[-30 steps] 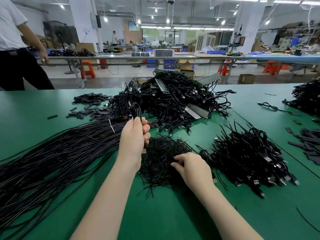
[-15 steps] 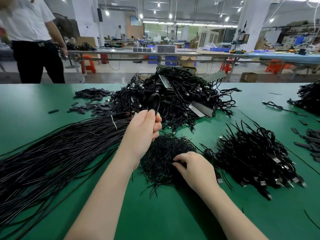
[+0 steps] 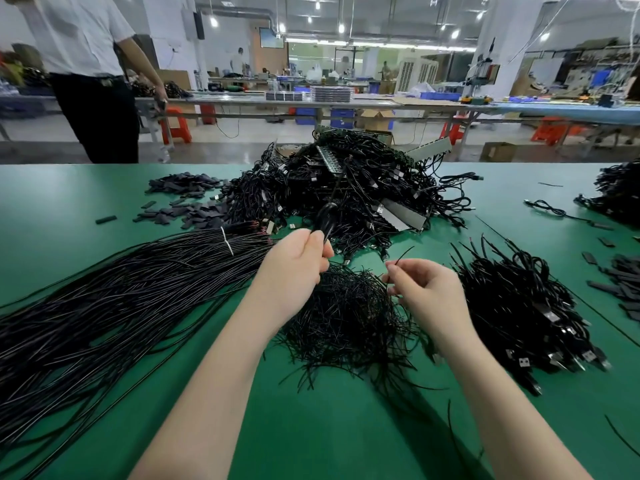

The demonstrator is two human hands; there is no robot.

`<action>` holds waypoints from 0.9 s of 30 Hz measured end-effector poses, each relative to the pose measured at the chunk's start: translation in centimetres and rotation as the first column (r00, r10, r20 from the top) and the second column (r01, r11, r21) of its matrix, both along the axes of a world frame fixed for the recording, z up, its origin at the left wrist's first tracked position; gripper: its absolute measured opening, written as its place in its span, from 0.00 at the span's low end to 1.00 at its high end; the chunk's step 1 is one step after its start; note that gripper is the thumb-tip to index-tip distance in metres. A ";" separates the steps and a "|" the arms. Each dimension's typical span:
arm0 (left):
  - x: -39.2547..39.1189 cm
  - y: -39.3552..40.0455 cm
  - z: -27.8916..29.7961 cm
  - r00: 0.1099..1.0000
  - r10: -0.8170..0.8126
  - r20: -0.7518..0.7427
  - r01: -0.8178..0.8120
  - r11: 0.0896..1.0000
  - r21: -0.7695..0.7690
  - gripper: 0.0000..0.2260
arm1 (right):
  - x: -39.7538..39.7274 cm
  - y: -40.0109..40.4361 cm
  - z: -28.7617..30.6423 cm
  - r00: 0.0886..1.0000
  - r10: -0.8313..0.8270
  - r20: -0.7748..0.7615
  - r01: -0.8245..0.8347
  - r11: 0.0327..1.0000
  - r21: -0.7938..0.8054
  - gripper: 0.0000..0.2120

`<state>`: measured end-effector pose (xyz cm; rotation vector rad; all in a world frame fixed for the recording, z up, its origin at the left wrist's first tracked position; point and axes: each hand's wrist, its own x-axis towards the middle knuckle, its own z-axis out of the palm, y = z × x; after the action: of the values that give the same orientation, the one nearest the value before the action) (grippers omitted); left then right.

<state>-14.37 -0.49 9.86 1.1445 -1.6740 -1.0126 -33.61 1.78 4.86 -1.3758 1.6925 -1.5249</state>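
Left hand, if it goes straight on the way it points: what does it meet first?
Probably the big cable heap just beyond; the coiled cable that the left hand grips would touch it first. Depth is unclear.

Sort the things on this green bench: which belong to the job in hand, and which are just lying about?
In the job:
left hand gripping a coiled cable
right hand pinching a thin tie
tie pile between the hands

Lying about:
long cable bundle, at the left
flat black pieces
far cable heap
USB cable pile, at the right
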 end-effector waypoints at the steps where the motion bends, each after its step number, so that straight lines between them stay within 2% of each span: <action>1: -0.1 0.1 0.0 0.999 -0.019 0.038 0.019 1.000 0.010 0.14 | -0.1 0.4 0.9 0.999 0.040 0.033 -0.040 0.999 0.005 0.04; 4: -0.4 0.8 0.0 0.977 -0.029 0.212 0.033 0.999 -0.016 0.15 | 0.0 2.1 3.9 0.975 0.179 0.133 -0.161 0.977 -0.137 0.02; 7: -1.0 1.5 0.2 0.945 -0.001 0.326 0.027 0.997 -0.074 0.15 | 1.1 3.0 6.2 0.962 0.269 0.038 -0.252 0.936 -0.246 0.02; 12: -1.5 2.0 0.3 0.909 0.013 0.417 0.050 0.989 -0.141 0.17 | 2.3 2.8 6.4 0.968 0.208 -0.144 -0.240 0.932 -0.272 0.06; 17: -1.9 2.4 0.1 0.829 0.119 0.547 0.038 0.963 -0.266 0.15 | 2.4 2.5 6.0 0.939 0.092 -0.331 -0.190 0.941 -0.279 0.04; 21: -2.2 2.4 -0.2 0.728 0.225 0.648 0.012 0.940 -0.340 0.14 | 3.2 2.2 5.6 0.954 0.065 -0.294 -0.143 0.957 -0.253 0.03; 25: -2.6 2.4 -1.1 0.610 0.308 0.730 -0.051 0.935 -0.351 0.11 | 4.0 2.1 5.2 0.959 0.050 -0.278 -0.114 0.969 -0.219 0.03; 27: -2.8 2.4 -1.4 0.579 0.317 0.752 -0.064 0.936 -0.345 0.11 | 4.2 2.0 5.0 0.959 0.053 -0.277 -0.107 0.978 -0.181 0.04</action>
<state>-17.16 1.87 8.48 1.6773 -2.2114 -0.0290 -29.46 3.82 9.85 -1.8047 1.6514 -1.5461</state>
